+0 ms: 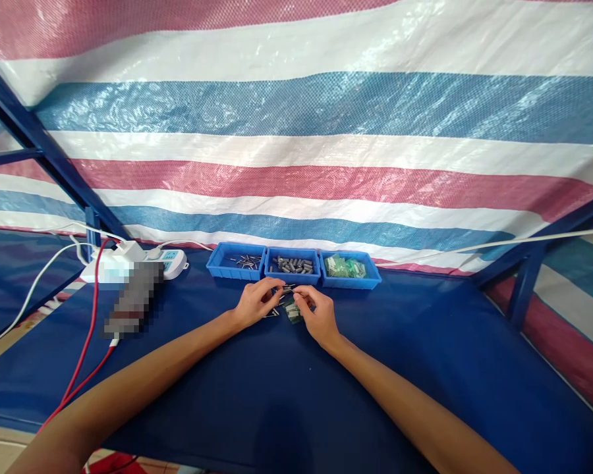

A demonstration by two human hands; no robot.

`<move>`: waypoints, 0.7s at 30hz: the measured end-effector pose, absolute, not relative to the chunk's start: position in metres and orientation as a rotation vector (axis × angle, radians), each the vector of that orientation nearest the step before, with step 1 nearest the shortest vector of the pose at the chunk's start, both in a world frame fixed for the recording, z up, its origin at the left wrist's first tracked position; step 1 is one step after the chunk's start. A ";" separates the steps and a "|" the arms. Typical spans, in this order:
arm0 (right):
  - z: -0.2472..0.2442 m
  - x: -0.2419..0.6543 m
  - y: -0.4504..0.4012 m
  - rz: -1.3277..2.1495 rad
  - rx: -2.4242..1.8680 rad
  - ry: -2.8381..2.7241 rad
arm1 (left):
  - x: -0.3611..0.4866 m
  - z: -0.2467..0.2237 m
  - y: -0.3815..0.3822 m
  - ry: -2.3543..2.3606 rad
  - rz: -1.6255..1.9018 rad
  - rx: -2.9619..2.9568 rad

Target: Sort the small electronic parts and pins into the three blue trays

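My left hand (257, 301) is closed in a pinch just in front of the blue bins. Facing it, my right hand (319, 315) is pinched too, thumb against fingers. A small dark, thin metal piece (288, 288) shows between the two sets of fingertips; which hand grips it is too small to tell. Below the fingers, several thin metal pins (273, 313) lie on the blue tabletop (257, 388). Beside them, near my right thumb, is a little pile of green-and-white pieces (292, 311), partly covered by that hand.
Behind my hands stand a blue bin of pins (234, 272), one of grey metal cylinders (292, 279) and one of green-and-white pieces (350, 282). At left are a white power strip (175, 264), a blurred dark device (134, 299) and a red cable (93, 316). Striped sheeting (296, 151) hangs behind.
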State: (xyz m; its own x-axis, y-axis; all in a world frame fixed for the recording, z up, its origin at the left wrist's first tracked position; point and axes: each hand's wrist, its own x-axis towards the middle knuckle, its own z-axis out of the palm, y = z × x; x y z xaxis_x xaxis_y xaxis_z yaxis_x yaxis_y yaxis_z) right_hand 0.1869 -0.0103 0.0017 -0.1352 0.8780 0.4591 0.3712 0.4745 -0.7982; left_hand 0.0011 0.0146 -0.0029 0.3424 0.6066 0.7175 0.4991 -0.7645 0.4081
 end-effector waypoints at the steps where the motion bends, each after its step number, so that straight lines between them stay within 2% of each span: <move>1: 0.002 0.187 -0.010 0.632 -1.074 -1.716 | 0.001 -0.002 0.014 1.016 1.396 2.466; 21: 0.001 0.186 -0.010 0.653 -1.037 -1.741 | 0.001 0.000 0.013 1.018 1.403 2.373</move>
State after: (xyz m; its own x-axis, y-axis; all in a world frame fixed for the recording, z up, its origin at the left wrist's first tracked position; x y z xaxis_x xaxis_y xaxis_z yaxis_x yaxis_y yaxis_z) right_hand 0.1865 -0.0101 0.0011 -0.1667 0.8694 0.4652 0.3485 0.4933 -0.7970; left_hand 0.0008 0.0127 -0.0003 0.3115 0.6499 0.6932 0.4578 -0.7419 0.4899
